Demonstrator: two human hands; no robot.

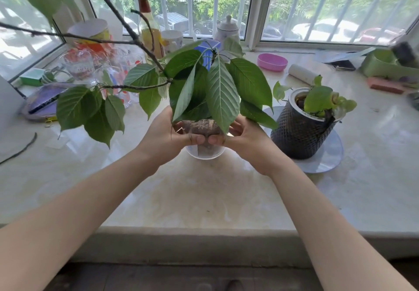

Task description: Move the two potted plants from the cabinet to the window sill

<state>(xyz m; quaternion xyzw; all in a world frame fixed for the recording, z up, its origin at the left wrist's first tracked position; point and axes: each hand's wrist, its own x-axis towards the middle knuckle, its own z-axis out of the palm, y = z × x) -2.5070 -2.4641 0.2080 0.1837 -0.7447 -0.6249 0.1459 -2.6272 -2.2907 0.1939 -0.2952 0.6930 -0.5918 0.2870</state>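
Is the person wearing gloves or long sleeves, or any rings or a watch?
No. Both arms are bare from the bottom edge of the picture up to the wrists, with no sleeves showing. The left hand and the right hand have no gloves. No watch, bracelet or ring shows on either one, and the fingernails that show look short and plain.

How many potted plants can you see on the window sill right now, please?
2: a large-leafed plant in a clear plastic pot held centrally by both hands, and a small plant in a dark textured pot on a plate to its right.
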